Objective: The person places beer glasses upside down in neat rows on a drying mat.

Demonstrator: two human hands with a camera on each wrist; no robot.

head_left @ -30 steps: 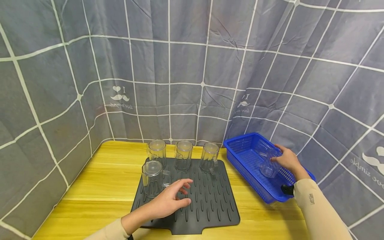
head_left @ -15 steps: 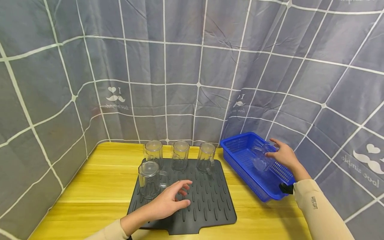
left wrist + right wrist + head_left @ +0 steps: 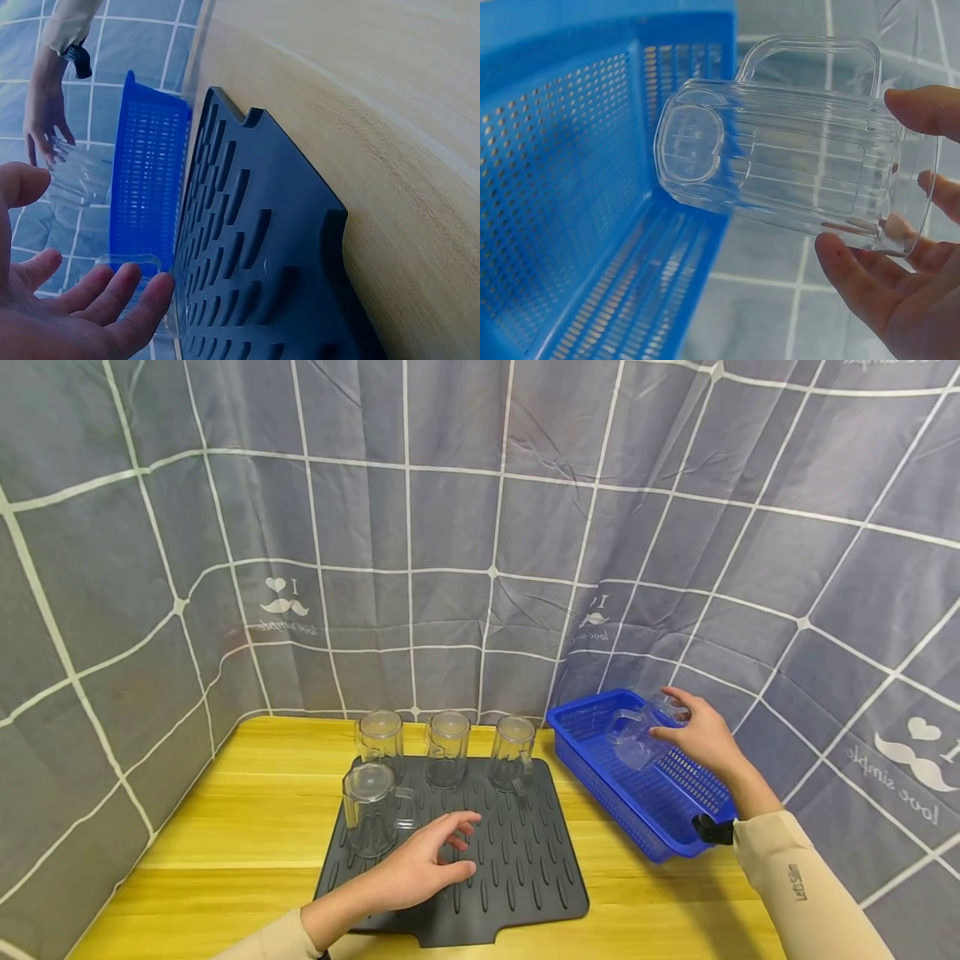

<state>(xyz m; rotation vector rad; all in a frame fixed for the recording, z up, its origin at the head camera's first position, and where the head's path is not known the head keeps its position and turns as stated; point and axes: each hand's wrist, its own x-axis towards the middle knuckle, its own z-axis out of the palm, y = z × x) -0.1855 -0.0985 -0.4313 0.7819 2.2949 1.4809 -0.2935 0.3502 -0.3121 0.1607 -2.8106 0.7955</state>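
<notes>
My right hand (image 3: 703, 739) grips a clear mug (image 3: 636, 742) near its rim, with thumb and fingers around the wall in the right wrist view. The mug's base points down toward the blue plastic basket (image 3: 577, 135), and its handle sticks out sideways. My left hand (image 3: 423, 867) hovers over the black ribbed drying mat (image 3: 525, 877), fingers relaxed and holding nothing. Just beyond it a clear mug (image 3: 369, 810) stands on the mat's left side, handle toward the right.
Along the mat's back edge stand three more clear mugs: a left one (image 3: 381, 743), a middle one (image 3: 447, 752) and a right one (image 3: 513, 756). A grey checked curtain (image 3: 360, 527) hangs around the yellow wood-grain table (image 3: 255, 810).
My right hand has lifted the mug up from low in the basket and shifted slightly left. The left hand stays in place; the head view has turned a little right.
</notes>
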